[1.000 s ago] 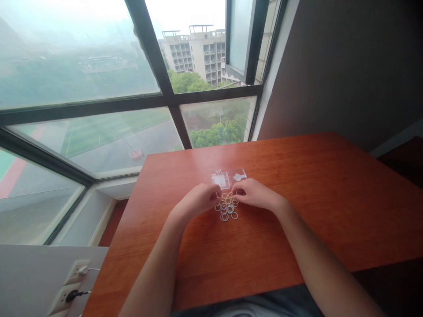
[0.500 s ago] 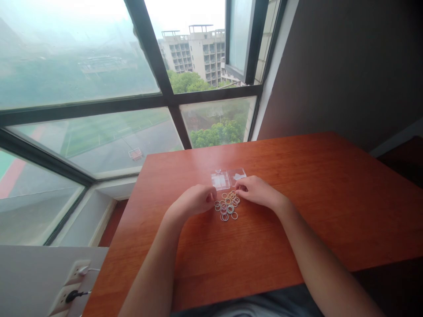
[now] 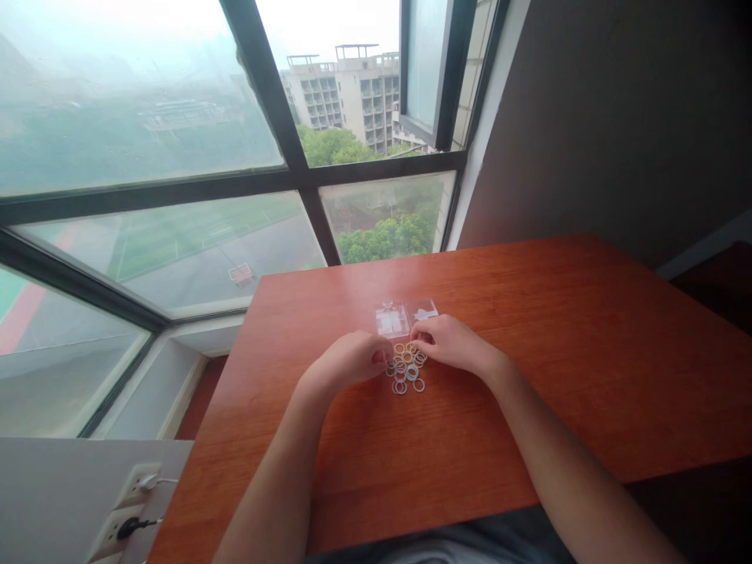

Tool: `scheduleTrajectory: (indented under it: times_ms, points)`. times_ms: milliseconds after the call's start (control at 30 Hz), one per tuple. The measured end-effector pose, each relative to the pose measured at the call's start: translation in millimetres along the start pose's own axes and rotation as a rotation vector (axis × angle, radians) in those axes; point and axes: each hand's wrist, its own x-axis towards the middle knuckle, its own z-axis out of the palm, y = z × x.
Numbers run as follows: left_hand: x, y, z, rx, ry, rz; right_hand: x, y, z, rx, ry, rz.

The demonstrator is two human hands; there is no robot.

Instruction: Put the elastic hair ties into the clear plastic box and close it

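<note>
Several small pale and yellowish rings [image 3: 406, 368] lie in a loose, partly overlapping cluster on the wooden table. At the cluster's left edge is my left hand [image 3: 359, 356], fingers curled, its tips against the nearest rings. My right hand [image 3: 443, 341] bends in from the right, thumb and fingers closed together over the upper right rings. Whether either hand grips a ring is too small to make out. Just beyond the fingers lies a clear plastic box [image 3: 391, 319], with its transparent lid [image 3: 421, 310] opened flat to the right, partly behind my right hand.
The reddish-brown table [image 3: 558, 329] reaches far to the right. Dark-framed windows [image 3: 305, 178] stand behind and left of it. Low on the left wall are sockets with plugs [image 3: 128, 526]. A grey wall [image 3: 611, 141] rises at the right.
My left hand has shifted slightly right, and the rings beside it have moved a little to the right. My right hand has come slightly left, its fingertips now over the upper rings.
</note>
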Motion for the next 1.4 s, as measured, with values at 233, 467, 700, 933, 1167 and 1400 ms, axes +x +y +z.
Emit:
scheduleTrajectory:
  times_ms: [233, 467, 700, 933, 1167, 1400]
  points:
    - [3.3, -3.3, 5.1, 0.031, -0.002, 0.034, 0.2, -3.7, 1.7, 0.002, 0.008, -0.051]
    - [2.4, -2.5, 5.6, 0.059, 0.004, 0.015, -1.2, -11.4, 3.4, 0.013, 0.002, -0.074]
    - [3.8, -14.1, -10.1, -0.072, 0.362, -0.001, -1.8, -35.5, 12.8, -0.087, -0.031, -0.094]
    - [19.1, -23.2, 6.9, -0.014, 0.658, -0.102, 1.0, -45.6, 23.6, -0.258, -0.120, -0.092]
    - [34.0, -29.2, 13.6, -0.079, 0.680, -0.102, 1.0, -45.9, 29.4, -0.295, -0.077, -0.150]
    - [45.0, -40.9, 21.7, -0.190, 0.685, -0.065, 1.6, -43.7, 25.1, -0.245, -0.024, -0.085]
